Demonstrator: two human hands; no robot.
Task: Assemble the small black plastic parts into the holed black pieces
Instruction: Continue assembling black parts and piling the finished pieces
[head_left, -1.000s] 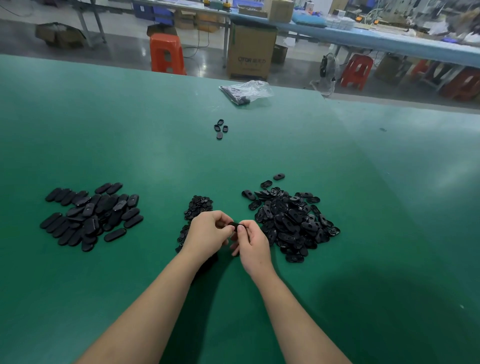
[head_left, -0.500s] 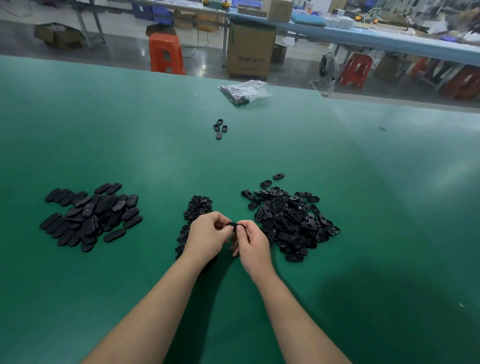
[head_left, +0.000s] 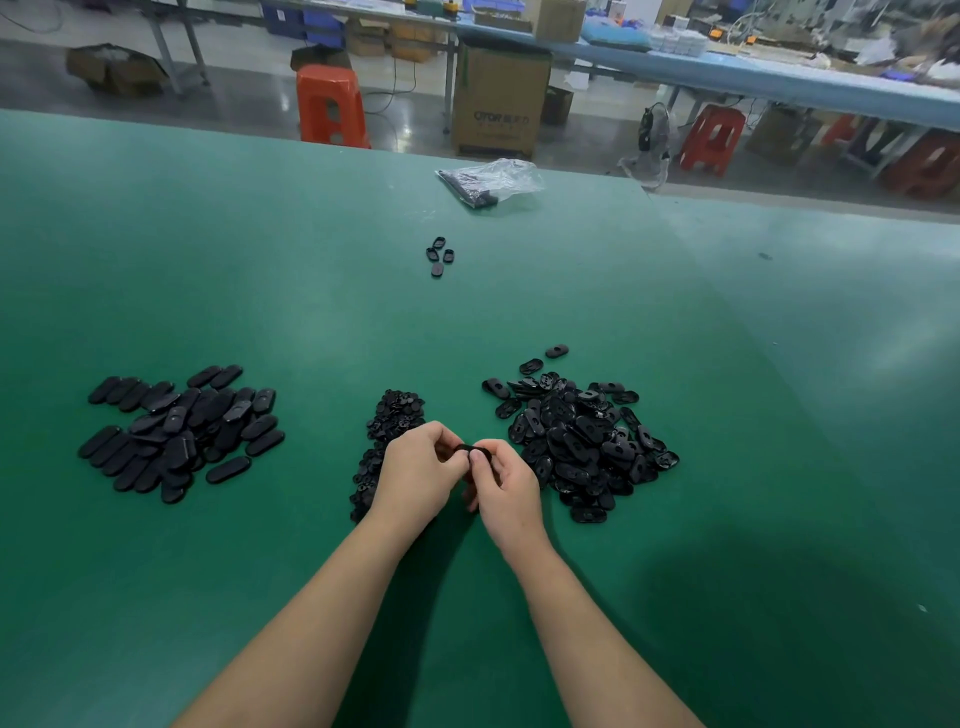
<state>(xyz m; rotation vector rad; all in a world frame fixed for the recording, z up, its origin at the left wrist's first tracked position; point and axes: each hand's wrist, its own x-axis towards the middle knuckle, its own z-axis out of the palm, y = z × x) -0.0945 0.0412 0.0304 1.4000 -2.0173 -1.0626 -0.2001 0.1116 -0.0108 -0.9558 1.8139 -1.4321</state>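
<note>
My left hand (head_left: 415, 475) and my right hand (head_left: 501, 488) meet above the green table (head_left: 311, 291), both pinching one black oval piece (head_left: 470, 449) between their fingertips. Most of that piece is hidden by my fingers. A heap of holed black oval pieces (head_left: 582, 441) lies just right of my right hand. A narrow pile of small black plastic parts (head_left: 392, 415) lies behind and under my left hand. A spread of closed black oval pieces (head_left: 176, 431) sits well to the left.
Several loose oval pieces (head_left: 439, 255) lie farther back on the table. A clear plastic bag (head_left: 491, 179) with dark parts rests near the far edge. Beyond the table stand orange stools (head_left: 330, 106) and a cardboard box (head_left: 498, 98).
Both hands stay together over the same spot, with only slight finger movement on the held piece. The piles have not moved.
</note>
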